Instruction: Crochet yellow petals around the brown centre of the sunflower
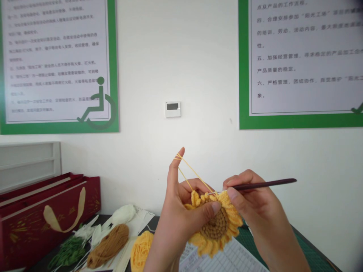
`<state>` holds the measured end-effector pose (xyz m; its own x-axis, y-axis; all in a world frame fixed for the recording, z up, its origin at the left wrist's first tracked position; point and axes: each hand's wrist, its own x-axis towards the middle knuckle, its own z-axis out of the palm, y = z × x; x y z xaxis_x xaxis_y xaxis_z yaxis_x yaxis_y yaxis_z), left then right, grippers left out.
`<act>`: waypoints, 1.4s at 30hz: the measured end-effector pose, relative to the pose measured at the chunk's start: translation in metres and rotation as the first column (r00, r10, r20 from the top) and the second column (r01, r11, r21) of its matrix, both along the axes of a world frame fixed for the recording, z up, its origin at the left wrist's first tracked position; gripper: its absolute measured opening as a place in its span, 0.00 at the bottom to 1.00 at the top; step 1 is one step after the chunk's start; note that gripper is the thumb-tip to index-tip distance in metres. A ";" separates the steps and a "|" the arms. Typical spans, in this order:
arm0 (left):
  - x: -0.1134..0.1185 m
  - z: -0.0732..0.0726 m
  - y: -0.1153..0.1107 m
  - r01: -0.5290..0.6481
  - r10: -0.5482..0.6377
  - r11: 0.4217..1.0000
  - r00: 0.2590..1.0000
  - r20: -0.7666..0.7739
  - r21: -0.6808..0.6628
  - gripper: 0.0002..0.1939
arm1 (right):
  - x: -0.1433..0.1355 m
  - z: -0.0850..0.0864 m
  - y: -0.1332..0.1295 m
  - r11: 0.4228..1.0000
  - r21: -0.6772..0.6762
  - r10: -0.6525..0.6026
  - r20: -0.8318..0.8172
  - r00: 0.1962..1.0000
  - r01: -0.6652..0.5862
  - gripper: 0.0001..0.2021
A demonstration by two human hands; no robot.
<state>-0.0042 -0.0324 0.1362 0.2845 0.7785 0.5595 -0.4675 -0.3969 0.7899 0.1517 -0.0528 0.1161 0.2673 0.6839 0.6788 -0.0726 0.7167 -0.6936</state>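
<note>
A crocheted sunflower, with a brown centre and yellow petals, is pinched between the thumb and fingers of my left hand. That hand's index finger points up, and yellow yarn is looped around it and runs down to the flower's top edge. My right hand grips a crochet hook with a dark handle. The hook's thin metal shaft reaches left to the flower's upper edge, where yarn lies over it. Its very tip is hard to make out among the stitches.
On the dark table lie a yellow yarn ball, a brown skein, green yarn and white yarn. Dark red gift bags stand at left. Below the hands are a printed sheet and a green cutting mat.
</note>
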 end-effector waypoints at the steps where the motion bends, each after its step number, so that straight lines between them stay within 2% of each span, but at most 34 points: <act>1: 0.000 0.000 0.000 0.000 0.000 1.000 1.000 -0.003 0.000 0.66 | 0.000 0.000 0.000 1.000 0.012 -0.020 0.010 1.000 0.020 0.07; 6: 0.000 0.000 -0.001 0.015 -0.015 1.000 1.000 -0.011 -0.004 0.64 | 0.000 0.000 0.001 0.999 -0.019 -0.027 -0.005 1.000 0.027 0.09; 15: 0.001 0.001 -0.002 0.019 -0.019 0.999 1.000 -0.004 -0.051 0.65 | 0.000 0.002 0.001 0.985 -0.126 0.099 -0.159 0.982 -0.120 0.15; 23: 0.001 -0.001 0.001 -0.001 0.000 0.999 0.999 -0.035 -0.038 0.62 | -0.003 0.004 0.002 0.978 -0.164 0.091 -0.210 0.973 -0.127 0.20; 28: 0.002 0.001 -0.001 0.017 -0.017 0.998 1.000 -0.012 -0.054 0.62 | -0.001 0.004 0.002 0.961 -0.204 0.139 -0.224 0.965 -0.186 0.20; 34: 0.002 0.001 -0.001 0.032 -0.032 0.998 0.999 0.007 -0.061 0.61 | -0.003 0.003 0.002 0.956 -0.198 0.165 -0.251 0.954 -0.218 0.20; 42: 0.001 0.001 0.000 0.068 -0.067 0.997 0.998 0.017 -0.037 0.64 | -0.004 0.003 0.002 0.966 -0.165 0.147 -0.285 0.947 -0.200 0.19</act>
<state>-0.0028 -0.0320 0.1371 0.3286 0.7781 0.5353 -0.5043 -0.3347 0.7960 0.1474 -0.0506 0.1189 0.2864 0.8449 0.4518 -0.3858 0.5333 -0.7528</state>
